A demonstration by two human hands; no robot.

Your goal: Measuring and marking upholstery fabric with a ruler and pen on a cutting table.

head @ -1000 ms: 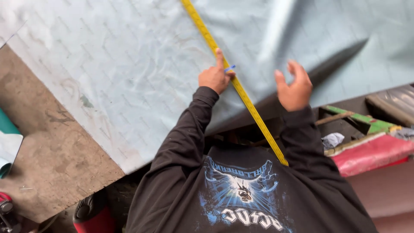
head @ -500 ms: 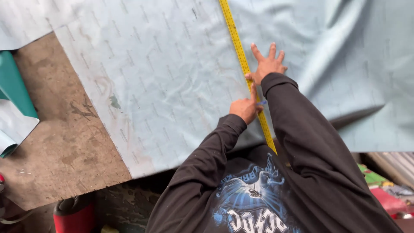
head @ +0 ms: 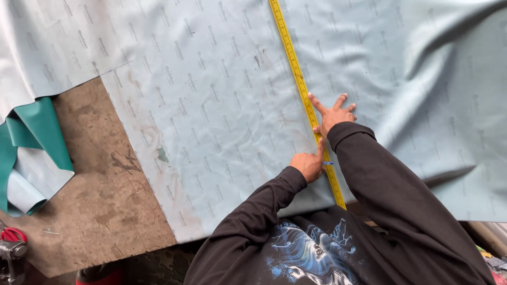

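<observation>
Head view: the right hand spreads wide, fingers flat, pinning one yellow ruler across one pale blue sheet on the bench. The left hand closes on a small blue marker beside the ruler's edge. Press evenly and mark tight against the edge. One green offcut lies left.
</observation>
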